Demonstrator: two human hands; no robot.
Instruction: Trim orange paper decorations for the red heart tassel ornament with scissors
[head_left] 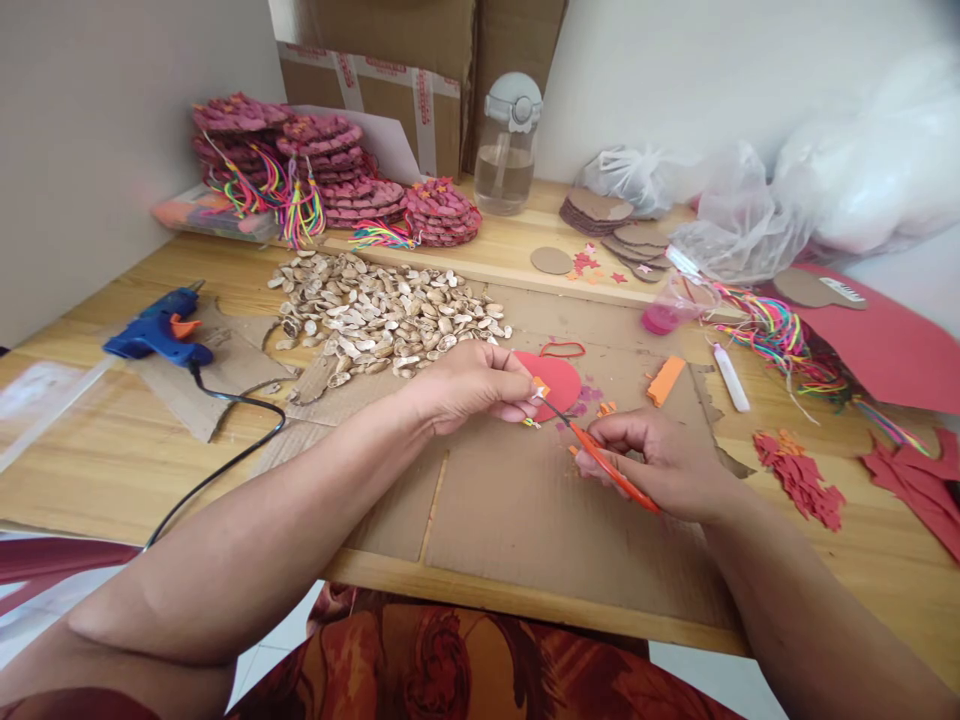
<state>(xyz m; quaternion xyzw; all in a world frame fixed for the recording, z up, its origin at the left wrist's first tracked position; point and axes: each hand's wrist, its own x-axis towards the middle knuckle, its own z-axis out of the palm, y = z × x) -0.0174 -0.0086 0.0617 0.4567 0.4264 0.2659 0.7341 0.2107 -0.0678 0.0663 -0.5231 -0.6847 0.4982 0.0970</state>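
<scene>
My left hand (472, 383) is closed in a pinch on a tiny orange foam piece (540, 387), held just above a flat sheet of cardboard (525, 510). My right hand (660, 462) grips orange-handled scissors (600, 455), whose blades point up-left and meet the small piece at my left fingertips. A red heart-shaped foam cutout (559, 385) lies on the cardboard right behind the two hands. Small orange scraps sit around it.
A pile of pale seed shells (382, 315) lies behind my left hand. A blue glue gun (157, 335) with a black cord rests at the left. Stacked pink discs (322, 170), a water bottle (508, 145), coloured cords (780, 335), red foam scraps (802, 480) and plastic bags (742, 215) fill the back and right.
</scene>
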